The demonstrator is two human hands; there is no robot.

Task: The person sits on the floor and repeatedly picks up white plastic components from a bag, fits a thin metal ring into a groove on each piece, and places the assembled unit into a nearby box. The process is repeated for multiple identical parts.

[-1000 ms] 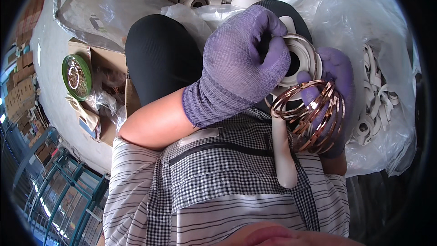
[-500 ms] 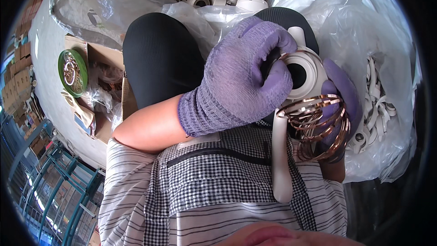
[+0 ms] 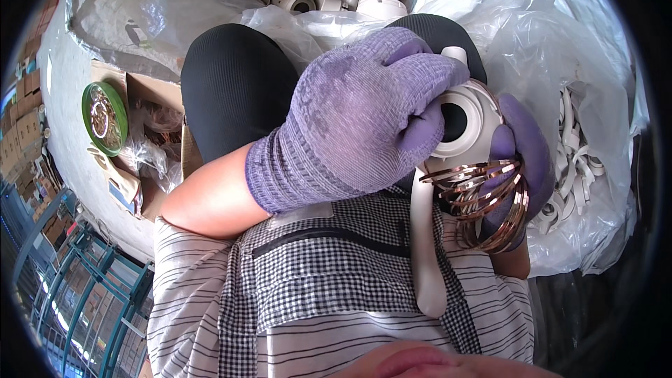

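A white plastic part [image 3: 477,145] with a round collar and a dark central opening is held over my lap. A long curved white handle [image 3: 423,245] hangs below it, and a short stub sticks out at its far end. My right hand [image 3: 526,157], in a purple glove, grips the part's right side; several thin copper-coloured metal rings [image 3: 483,199] hang looped about its fingers. My left hand [image 3: 364,112], gloved too, is closed at the collar's left edge, its curled fingers against the part. A thin copper-coloured edge shows along the collar's upper right; the left fingertips are partly hidden.
Plastic-lined heaps of white parts [image 3: 378,0] lie beyond my knees, with more white handles [image 3: 575,161] in a clear bag at right. At left stands an open cardboard box [image 3: 155,89] with a green round tray [image 3: 89,108] of rings. A teal metal frame [image 3: 105,273] is at lower left.
My left hand has shifted slightly left and turned, its fingers now curled closer to the collar. The right hand still holds the part and rings, and the view has shifted a little.
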